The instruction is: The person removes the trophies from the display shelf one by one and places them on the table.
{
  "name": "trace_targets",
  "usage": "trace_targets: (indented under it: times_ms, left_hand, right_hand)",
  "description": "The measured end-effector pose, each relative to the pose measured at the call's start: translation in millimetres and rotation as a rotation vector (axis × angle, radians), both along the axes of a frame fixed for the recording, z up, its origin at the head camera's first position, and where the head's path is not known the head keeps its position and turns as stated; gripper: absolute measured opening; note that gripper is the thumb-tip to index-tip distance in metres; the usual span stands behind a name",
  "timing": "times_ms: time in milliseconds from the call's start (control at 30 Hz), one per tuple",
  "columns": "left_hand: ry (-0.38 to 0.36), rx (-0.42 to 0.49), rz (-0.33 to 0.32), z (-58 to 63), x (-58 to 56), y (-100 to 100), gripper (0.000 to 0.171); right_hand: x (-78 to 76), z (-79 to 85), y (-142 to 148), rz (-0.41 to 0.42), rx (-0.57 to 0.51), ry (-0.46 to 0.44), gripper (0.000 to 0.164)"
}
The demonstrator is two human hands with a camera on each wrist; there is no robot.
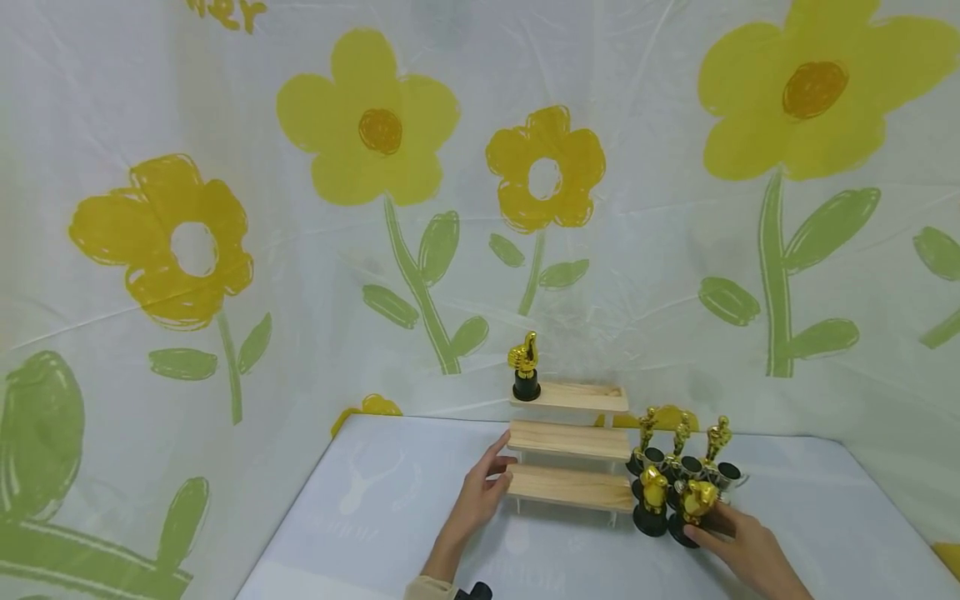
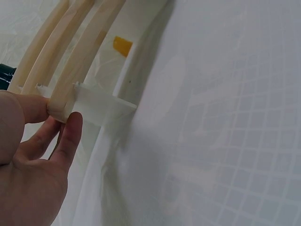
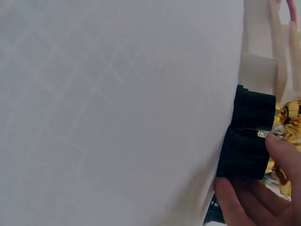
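A three-tier wooden display shelf (image 1: pixel 570 487) stands on the table. My left hand (image 1: pixel 477 490) grips the left end of its lowest board (image 2: pixel 77 75), with thumb and fingers on either side of the wood in the left wrist view. My right hand (image 1: pixel 742 546) holds a gold thumbs-up trophy (image 1: pixel 699 500) by its black base (image 3: pixel 244 153), low at the table surface. Just left of it stands a matching gold trophy (image 1: pixel 654 492), its black base (image 3: pixel 255 109) beside the held one in the right wrist view. Another thumbs-up trophy (image 1: pixel 527 367) stands on the top board's left end.
Behind the front trophies, right of the shelf, stand several small silver cups (image 1: pixel 727 475) and gold figure statuettes (image 1: pixel 717 437). A white cloth (image 1: pixel 360 492) covers the table. A flower-printed curtain (image 1: pixel 637 250) hangs close behind.
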State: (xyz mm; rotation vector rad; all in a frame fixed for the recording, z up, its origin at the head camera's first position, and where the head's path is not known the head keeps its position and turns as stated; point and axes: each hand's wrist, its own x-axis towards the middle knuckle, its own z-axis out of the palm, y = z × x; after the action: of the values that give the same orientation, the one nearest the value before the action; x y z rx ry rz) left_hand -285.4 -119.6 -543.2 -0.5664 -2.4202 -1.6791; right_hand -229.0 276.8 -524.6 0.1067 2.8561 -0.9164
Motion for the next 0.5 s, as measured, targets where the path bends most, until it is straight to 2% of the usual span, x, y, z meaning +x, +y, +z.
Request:
trace_targets:
  times_ms: [133, 300, 500]
  left_hand:
    - [-0.006, -0.007, 0.001, 0.2, -0.1, 0.2, 0.062]
    - [-0.003, -0.008, 0.001, 0.6, -0.6, 0.0, 0.061]
    - [0.01, -0.01, 0.019, 3.9, 1.7, 1.7, 0.061]
  right_hand:
    - [5.3, 4.5, 5.6, 0.011, 0.016, -0.05, 0.09]
    - [14.8, 11.0, 9.5, 0.047, 0.053, -0.208, 0.088]
    - [25.5, 22.0, -3.8, 0.162, 0.103, -0.325, 0.063]
